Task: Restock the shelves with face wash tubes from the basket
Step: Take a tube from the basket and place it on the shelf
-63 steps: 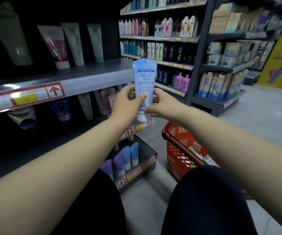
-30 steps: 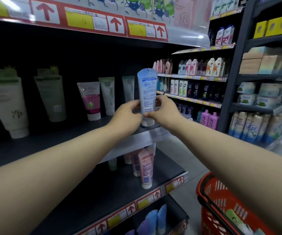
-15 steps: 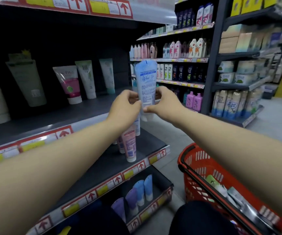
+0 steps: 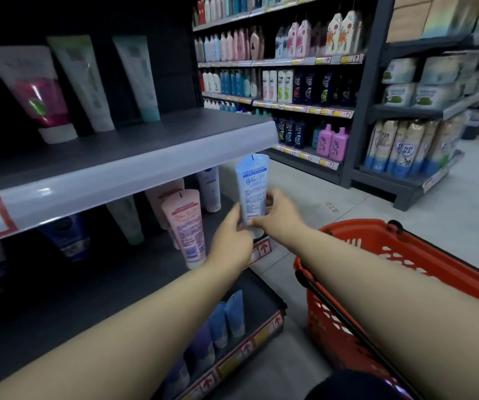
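We find the pale blue plastic face wash tube (image 4: pixel 252 192) upright, long axis near vertical, flat crimped end up and cap end down, printed back label towards us. It sits at the right front corner of the dark grey middle shelf (image 4: pixel 111 287), its top just under the pale edge strip of the upper shelf (image 4: pixel 146 171). We cannot tell whether its cap touches the shelf.

The left hand (image 4: pixel 232 241) pinches the tube's lower left edge. The right hand (image 4: pixel 278 217) has its fingers curled round the lower right side.

A pink plastic tube (image 4: pixel 185 226) stands just left of the hands, and a white tube (image 4: pixel 211 192) stands farther back. Small blue tubes (image 4: pixel 234 316) line the bottom shelf. The red plastic mesh basket (image 4: pixel 327 321) stands on the floor under the right forearm.

Against half a second earlier, the tube is lower: then it was held up at upper-shelf level, now it is below that shelf's lip. Both hands keep their hold
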`<state>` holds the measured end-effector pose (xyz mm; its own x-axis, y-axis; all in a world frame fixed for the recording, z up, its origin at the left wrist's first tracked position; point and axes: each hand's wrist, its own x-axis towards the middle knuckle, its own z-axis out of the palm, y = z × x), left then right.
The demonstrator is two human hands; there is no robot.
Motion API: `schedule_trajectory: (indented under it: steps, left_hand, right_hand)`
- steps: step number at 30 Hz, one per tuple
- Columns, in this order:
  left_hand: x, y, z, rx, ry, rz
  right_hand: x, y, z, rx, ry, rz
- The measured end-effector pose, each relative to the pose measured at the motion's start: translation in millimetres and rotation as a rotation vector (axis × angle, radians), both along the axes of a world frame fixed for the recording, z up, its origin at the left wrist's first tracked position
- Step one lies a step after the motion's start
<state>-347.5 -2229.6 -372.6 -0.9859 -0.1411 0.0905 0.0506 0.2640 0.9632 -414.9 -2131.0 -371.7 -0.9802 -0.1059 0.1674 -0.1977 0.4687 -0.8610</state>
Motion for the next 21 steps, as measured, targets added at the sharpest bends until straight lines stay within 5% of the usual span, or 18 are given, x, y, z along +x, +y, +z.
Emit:
schedule_trajectory:
  steps: [6,12,21]
  left_hand:
    - [-51,-10,-36,0.179,-0.077,0.104]
    - [-90,-26,-50,0.153,-0.146,0.198]
    - [-59,-11,-41,-0.247,-0.181,0.056]
  right_hand:
    - [-56,-30,-34,0.058,-0.02,0.06]
    - [-90,-60,-47,0.082,0.025,0.09]
    - [-55,-23,-42,0.395,0.096,0.14]
